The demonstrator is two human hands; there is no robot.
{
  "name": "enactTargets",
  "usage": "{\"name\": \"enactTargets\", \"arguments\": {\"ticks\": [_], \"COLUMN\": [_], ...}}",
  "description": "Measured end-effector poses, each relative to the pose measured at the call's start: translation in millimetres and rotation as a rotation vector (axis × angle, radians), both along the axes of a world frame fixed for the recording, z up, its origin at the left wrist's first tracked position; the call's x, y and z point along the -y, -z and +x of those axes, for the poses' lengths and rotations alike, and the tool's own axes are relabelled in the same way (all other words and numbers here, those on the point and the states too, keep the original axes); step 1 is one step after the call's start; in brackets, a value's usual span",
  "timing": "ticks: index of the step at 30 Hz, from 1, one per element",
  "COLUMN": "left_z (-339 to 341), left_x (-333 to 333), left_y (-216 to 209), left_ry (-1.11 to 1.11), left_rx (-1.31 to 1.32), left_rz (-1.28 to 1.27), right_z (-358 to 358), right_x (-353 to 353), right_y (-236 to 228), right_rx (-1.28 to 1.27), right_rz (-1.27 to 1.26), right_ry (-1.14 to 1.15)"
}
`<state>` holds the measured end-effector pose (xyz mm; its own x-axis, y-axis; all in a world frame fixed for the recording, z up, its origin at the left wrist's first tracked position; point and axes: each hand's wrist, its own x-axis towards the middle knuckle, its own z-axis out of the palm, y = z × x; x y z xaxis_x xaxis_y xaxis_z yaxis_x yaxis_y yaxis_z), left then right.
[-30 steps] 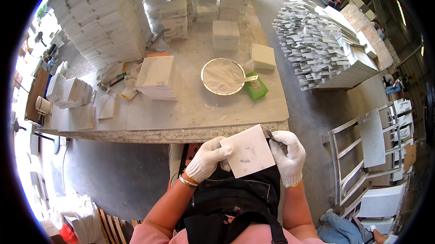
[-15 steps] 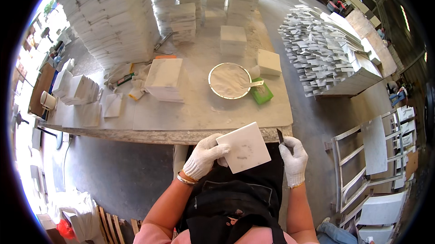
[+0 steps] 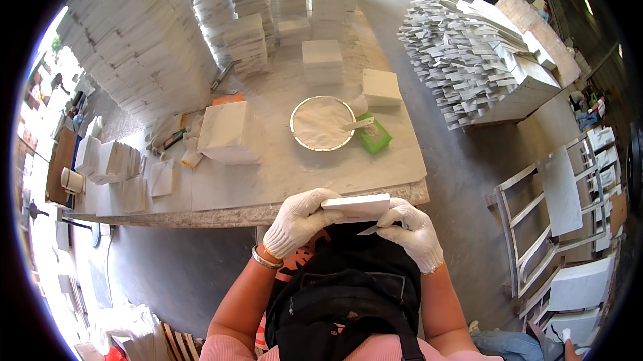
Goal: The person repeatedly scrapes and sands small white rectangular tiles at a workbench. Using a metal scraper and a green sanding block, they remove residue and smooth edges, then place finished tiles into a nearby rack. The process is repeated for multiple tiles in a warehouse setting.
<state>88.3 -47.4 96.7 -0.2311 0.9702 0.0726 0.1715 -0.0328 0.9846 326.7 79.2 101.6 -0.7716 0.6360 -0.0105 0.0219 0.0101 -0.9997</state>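
Note:
A square white stone tile point(image 3: 356, 207) is tipped nearly edge-on above my lap, just off the table's front edge. My left hand point(image 3: 299, 219), in a white knitted glove, grips its left end with the thumb along the near side. My right hand point(image 3: 411, 232), gloved alike, meets the tile's right end with its fingers. A small putty knife point(image 3: 368, 231) is held in that same hand; its thin blade pokes out below the tile, and the handle is hidden by the glove. Beyond the tile stands a round bowl of white powder or paste point(image 3: 321, 126), with a flat scraper point(image 3: 358, 123) lying across its rim.
A green box-shaped thing point(image 3: 375, 134) sits beside the bowl. Stacks of white tiles point(image 3: 230, 134) stand on the table point(image 3: 281, 193), with a tall wall of them point(image 3: 134, 39) at left. To the right are a pile of stone strips point(image 3: 462, 59) and a metal rack point(image 3: 522, 227).
The tile has tipped from face-up to nearly edge-on. My right hand has come in leftward with the putty knife and now meets the tile's right end.

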Motion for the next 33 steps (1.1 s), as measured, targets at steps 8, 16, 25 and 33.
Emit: {"name": "enactTargets", "arguments": {"ticks": [8,16,25,33], "left_z": [14.6,35.8,56.0,70.4], "left_x": [-33.5,-95.0,-209.9,-229.6], "left_y": [-7.5,-4.1,22.1,24.7], "left_ry": [0.016,0.087,0.210,0.265], "left_rx": [-0.149,-0.087,-0.648,-0.741], "left_rz": [0.023,-0.167,-0.215,-0.207], "right_z": [17.0,42.9,40.2,32.5], "right_x": [-8.4,-14.8,-41.0,-50.0], "right_y": [8.2,40.2,68.5,87.4], "right_rx": [-0.013,-0.142,-0.158,-0.251], "right_rz": [0.153,-0.177,-0.515,-0.679], "right_ry": [0.106,0.292,0.567,0.582]}}
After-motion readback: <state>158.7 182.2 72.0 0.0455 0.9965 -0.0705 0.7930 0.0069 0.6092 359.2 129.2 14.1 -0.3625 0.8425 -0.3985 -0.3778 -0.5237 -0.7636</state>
